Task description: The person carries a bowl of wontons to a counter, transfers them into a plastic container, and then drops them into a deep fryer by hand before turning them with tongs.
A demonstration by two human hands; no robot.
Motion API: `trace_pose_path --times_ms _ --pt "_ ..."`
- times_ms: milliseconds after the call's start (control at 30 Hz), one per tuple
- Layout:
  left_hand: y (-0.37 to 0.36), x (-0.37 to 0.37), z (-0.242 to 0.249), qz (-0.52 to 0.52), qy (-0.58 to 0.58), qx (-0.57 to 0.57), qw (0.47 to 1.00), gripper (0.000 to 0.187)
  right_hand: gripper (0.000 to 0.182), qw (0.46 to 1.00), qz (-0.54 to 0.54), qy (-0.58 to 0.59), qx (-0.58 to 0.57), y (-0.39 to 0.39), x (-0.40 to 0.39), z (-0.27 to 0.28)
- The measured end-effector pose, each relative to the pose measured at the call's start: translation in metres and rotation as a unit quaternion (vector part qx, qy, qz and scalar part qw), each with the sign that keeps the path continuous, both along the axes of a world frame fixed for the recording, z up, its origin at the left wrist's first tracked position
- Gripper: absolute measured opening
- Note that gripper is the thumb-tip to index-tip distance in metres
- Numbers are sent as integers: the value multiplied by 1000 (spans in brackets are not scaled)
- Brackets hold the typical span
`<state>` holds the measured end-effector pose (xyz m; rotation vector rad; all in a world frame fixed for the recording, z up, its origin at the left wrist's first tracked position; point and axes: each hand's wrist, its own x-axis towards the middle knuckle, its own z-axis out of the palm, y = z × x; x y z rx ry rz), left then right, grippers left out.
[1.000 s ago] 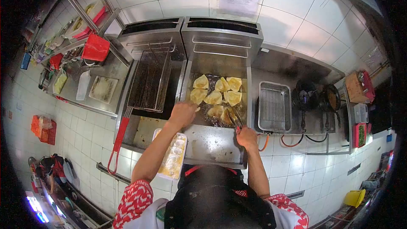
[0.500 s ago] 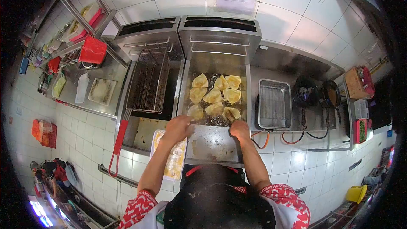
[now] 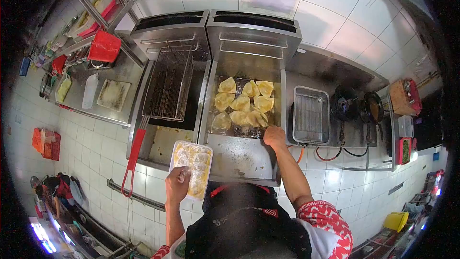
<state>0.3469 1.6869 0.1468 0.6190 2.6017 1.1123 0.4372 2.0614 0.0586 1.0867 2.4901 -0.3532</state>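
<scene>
Over the left edge of a white tray (image 3: 209,151) is my left hand (image 3: 177,184), its fingers closed round a pale, floured dumpling (image 3: 181,177). Several more uncooked dumplings (image 3: 199,157) lie in rows in the tray on a yellowish layer. My right hand (image 3: 274,136) is a fist at the front right corner of the fryer's oil well. What it grips is mostly hidden; a pale streaked shape (image 3: 257,119) lies just beyond it in the oil. Several large folded dumplings (image 3: 241,102) float in the fryer (image 3: 239,156), pale yellow and close together.
Left of the fryer, a wire basket (image 3: 168,91) with a red handle (image 3: 136,148) sits over a second well. A metal tray with a rack (image 3: 311,115) and two dark pans (image 3: 345,105) stand right. A steel side table (image 3: 115,117) holds a board (image 3: 114,95).
My left hand has moved from the fryer's front edge down and left to the tray of uncooked dumplings. My right hand has stayed near the oil well's right corner. The view has shifted slightly.
</scene>
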Motion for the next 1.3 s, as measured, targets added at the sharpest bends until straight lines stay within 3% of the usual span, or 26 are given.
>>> trace_pose_path --times_ms 100,167,300,400,500,567,633,700,767,800,833,867,900,933,1033,1100,1133,1167,1200,1267,1300 --pt "-20 12 -11 31 8 9 999 20 22 1000 26 -14 -2 0 -1 17" --pt "-31 21 -15 43 21 10 999 18 22 999 -24 -14 -21 -1 0 26" --pt "-70 32 -44 176 126 10 976 16 23 999 -28 -20 -9 4 0 19" --pt "-108 41 -58 268 120 -5 956 12 35 999 -36 -26 -26 6 -5 11" --pt "-151 61 -108 350 178 83 916 13 36 996 -30 -64 -62 7 -10 6" --pt "-182 87 -145 408 77 49 908 19 37 997 -26 -44 -61 1 -5 15" --pt "-201 109 -176 439 -37 -61 895 17 32 998 -34 -28 -43 -5 -1 25" --pt "-214 137 -223 412 -26 -21 910 17 26 999 -43 -12 -23 -7 1 26" --pt "-205 156 -235 377 -90 -41 921 17 26 997 -70 -8 -27 -6 1 25" --pt "-221 164 -263 328 -183 -68 924 15 26 997 -70 -9 -27 -4 -1 26" --pt "-231 173 -293 162 -87 -208 961 11 33 996 -62 -26 -55 -4 -4 29" --pt "-224 169 -290 17 -100 -328 939 12 40 994 -54 -42 -82 -4 -4 30" --pt "-212 164 -289 -128 -108 -435 884 14 40 994 -55 -41 -81 -2 -3 23" --pt "-203 163 -290 -129 -107 -435 885 14 40 995 -55 -44 -72 -2 -4 18" --pt "-185 167 -290 58 -263 -235 934 17 40 997 -38 -33 -52 -1 0 17" --pt "-180 169 -288 191 -373 -37 907 19 41 999 -23 -21 -40 -5 4 26" --pt "-182 170 -291 263 -421 88 863 21 35 999 -39 -12 -22 -7 5 28" --pt "-185 166 -295 263 -421 89 863 21 29 998 -55 -2 -4 -9 5 31" --pt "-187 157 -301 179 -404 16 897 22 29 999 -54 -1 -3 -10 5 34" --pt "-197 148 -320 251 -514 139 809 23 33 998 -59 -16 -15 -13 5 39" --pt "-202 149 -329 251 -514 139 808 23 33 998 -59 -16 -15 -11 5 30"
